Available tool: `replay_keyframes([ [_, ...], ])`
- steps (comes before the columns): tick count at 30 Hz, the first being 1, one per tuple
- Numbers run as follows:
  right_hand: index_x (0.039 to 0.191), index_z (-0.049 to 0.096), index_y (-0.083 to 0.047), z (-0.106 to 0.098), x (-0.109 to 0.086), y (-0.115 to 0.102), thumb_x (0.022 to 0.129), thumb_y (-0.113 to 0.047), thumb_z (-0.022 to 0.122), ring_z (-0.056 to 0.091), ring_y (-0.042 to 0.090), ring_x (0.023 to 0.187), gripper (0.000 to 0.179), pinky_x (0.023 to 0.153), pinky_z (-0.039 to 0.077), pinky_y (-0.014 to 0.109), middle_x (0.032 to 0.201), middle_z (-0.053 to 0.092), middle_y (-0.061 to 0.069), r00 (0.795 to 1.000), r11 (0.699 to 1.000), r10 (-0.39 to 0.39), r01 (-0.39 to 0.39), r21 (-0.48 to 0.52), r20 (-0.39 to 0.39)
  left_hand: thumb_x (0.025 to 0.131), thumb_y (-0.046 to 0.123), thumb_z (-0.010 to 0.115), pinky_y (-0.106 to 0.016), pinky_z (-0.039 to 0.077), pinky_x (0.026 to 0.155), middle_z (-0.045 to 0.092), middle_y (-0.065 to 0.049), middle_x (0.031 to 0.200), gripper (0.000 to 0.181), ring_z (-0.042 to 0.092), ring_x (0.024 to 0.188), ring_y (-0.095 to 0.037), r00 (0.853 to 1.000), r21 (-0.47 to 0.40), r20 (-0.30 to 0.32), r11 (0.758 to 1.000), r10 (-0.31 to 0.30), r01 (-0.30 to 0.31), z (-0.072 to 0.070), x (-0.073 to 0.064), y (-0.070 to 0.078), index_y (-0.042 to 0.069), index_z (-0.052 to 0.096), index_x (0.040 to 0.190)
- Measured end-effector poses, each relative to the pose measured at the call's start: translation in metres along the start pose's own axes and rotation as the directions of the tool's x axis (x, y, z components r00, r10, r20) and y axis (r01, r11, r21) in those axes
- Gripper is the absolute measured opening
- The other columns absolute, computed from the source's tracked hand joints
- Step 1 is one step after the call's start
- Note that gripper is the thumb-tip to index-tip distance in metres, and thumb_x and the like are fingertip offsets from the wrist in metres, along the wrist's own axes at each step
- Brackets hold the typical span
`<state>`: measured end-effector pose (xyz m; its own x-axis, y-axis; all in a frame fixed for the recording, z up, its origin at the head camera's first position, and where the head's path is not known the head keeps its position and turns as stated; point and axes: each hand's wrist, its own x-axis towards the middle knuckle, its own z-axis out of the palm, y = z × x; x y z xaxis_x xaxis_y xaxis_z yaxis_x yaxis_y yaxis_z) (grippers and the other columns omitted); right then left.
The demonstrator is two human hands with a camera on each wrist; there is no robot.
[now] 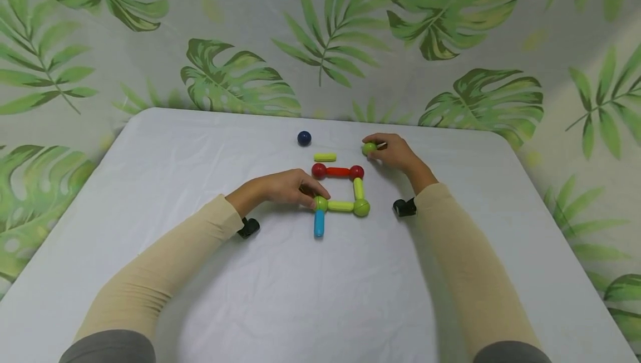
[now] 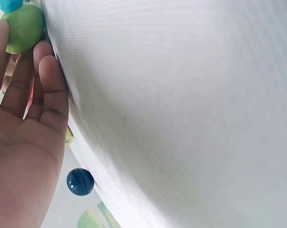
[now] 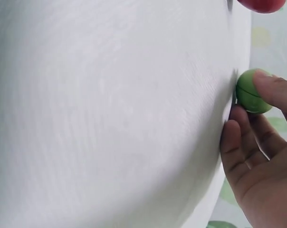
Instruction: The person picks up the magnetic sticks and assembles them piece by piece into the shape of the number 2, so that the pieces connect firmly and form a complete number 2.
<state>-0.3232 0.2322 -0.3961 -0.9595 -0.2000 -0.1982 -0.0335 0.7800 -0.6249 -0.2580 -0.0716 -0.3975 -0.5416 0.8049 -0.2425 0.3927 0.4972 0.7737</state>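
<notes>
My left hand [image 1: 292,187] pinches a green ball [image 1: 321,203] at the near left corner of a joined figure of balls and rods. From that ball a blue rod [image 1: 319,224] points toward me, and a yellow-green rod [image 1: 340,206] runs right to another green ball [image 1: 361,207]. A second yellow-green rod [image 1: 358,189] leads from there up to a red ball [image 1: 356,172], which a red rod [image 1: 338,172] links to another red ball [image 1: 318,171]. Farther right, my right hand [image 1: 395,154] holds a loose green ball [image 3: 252,92] between thumb and fingers, at the tabletop.
Behind the figure lies a loose yellow-green rod [image 1: 325,157], and beyond it a dark blue ball [image 1: 304,138]. All rest on a white-covered table [image 1: 280,296]. A leaf-patterned cloth [image 1: 330,34] hangs past the far edge. Each wrist carries a black camera.
</notes>
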Motion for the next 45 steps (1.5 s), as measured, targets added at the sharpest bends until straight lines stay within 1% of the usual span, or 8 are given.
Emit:
replay_keyframes([
  [6,0.139,0.057,-0.015,-0.011,-0.007,0.001,0.095,-0.014,0.063,0.053,0.037,0.125,0.044,0.100,0.049,0.050,0.145,0.051,0.013,0.999,0.999,-0.042,0.042,-0.030,-0.013,0.093,0.012,0.067,-0.026,0.048,0.091,0.068,-0.002,0.119,0.035,0.056,0.099,-0.014,1.000,0.017,-0.005,1.000,-0.007,0.007,-0.002,-0.002,0.000,0.017,0.068,0.127],
  [8,0.139,0.057,-0.014,-0.016,-0.010,0.001,0.095,-0.015,0.063,0.054,0.036,0.125,0.045,0.101,0.048,0.050,0.145,0.052,0.014,0.998,0.998,-0.057,0.056,-0.031,-0.016,0.093,0.012,0.067,-0.025,0.048,0.090,0.068,-0.002,0.118,0.035,0.056,0.099,-0.014,1.000,0.017,-0.008,1.000,-0.008,0.008,-0.002,-0.003,0.001,0.017,0.069,0.127],
  [16,0.140,0.055,-0.008,-0.029,-0.031,0.008,0.098,-0.018,0.060,0.051,0.035,0.132,0.043,0.111,0.041,0.052,0.146,0.052,0.014,0.992,0.992,-0.125,0.124,-0.024,-0.018,0.093,0.011,0.067,-0.025,0.048,0.090,0.067,-0.003,0.123,0.035,0.057,0.099,-0.014,1.000,0.008,-0.002,1.000,0.019,-0.019,-0.001,-0.001,0.002,0.015,0.068,0.128],
  [24,0.139,0.055,-0.010,-0.039,-0.062,0.024,0.098,-0.023,0.062,0.054,0.036,0.127,0.044,0.107,0.044,0.054,0.145,0.053,0.014,0.993,0.993,-0.117,0.117,-0.026,-0.001,0.093,0.012,0.067,-0.025,0.048,0.090,0.067,-0.003,0.123,0.035,0.056,0.099,-0.014,1.000,0.008,0.007,1.000,0.010,-0.010,0.000,0.001,0.001,0.015,0.068,0.128],
  [31,0.141,0.053,-0.010,-0.040,-0.074,0.035,0.099,-0.028,0.061,0.055,0.036,0.126,0.047,0.103,0.045,0.054,0.144,0.055,0.014,0.992,0.991,-0.129,0.129,-0.019,0.008,0.094,0.012,0.066,-0.028,0.049,0.096,0.067,-0.004,0.126,0.034,0.058,0.103,-0.014,1.000,0.002,0.013,1.000,0.003,-0.003,0.000,0.002,0.000,0.015,0.068,0.128],
  [35,0.141,0.054,-0.010,-0.038,-0.083,0.038,0.099,-0.029,0.061,0.056,0.034,0.124,0.047,0.101,0.046,0.052,0.143,0.056,0.013,0.992,0.992,-0.127,0.127,-0.023,0.015,0.093,0.011,0.066,-0.028,0.049,0.095,0.066,-0.004,0.125,0.035,0.058,0.102,-0.014,1.000,0.001,0.014,1.000,0.008,-0.008,0.001,0.003,0.000,0.015,0.068,0.128],
  [39,0.139,0.055,-0.009,-0.034,-0.096,0.037,0.098,-0.024,0.063,0.058,0.032,0.121,0.045,0.098,0.048,0.047,0.140,0.057,0.013,0.990,0.990,-0.138,0.139,-0.026,0.027,0.094,0.012,0.066,-0.027,0.049,0.094,0.066,-0.004,0.126,0.034,0.058,0.102,-0.014,1.000,0.007,0.021,1.000,0.011,-0.012,0.002,0.003,0.000,0.015,0.068,0.128],
  [45,0.136,0.057,-0.009,-0.026,-0.116,0.030,0.096,-0.022,0.066,0.061,0.027,0.114,0.043,0.089,0.050,0.025,0.133,0.062,0.011,0.987,0.987,-0.160,0.160,0.004,0.027,0.093,0.012,0.067,-0.027,0.049,0.093,0.068,-0.003,0.122,0.035,0.058,0.101,-0.014,1.000,0.016,0.009,1.000,-0.005,0.004,0.000,0.000,0.001,0.017,0.068,0.127],
])
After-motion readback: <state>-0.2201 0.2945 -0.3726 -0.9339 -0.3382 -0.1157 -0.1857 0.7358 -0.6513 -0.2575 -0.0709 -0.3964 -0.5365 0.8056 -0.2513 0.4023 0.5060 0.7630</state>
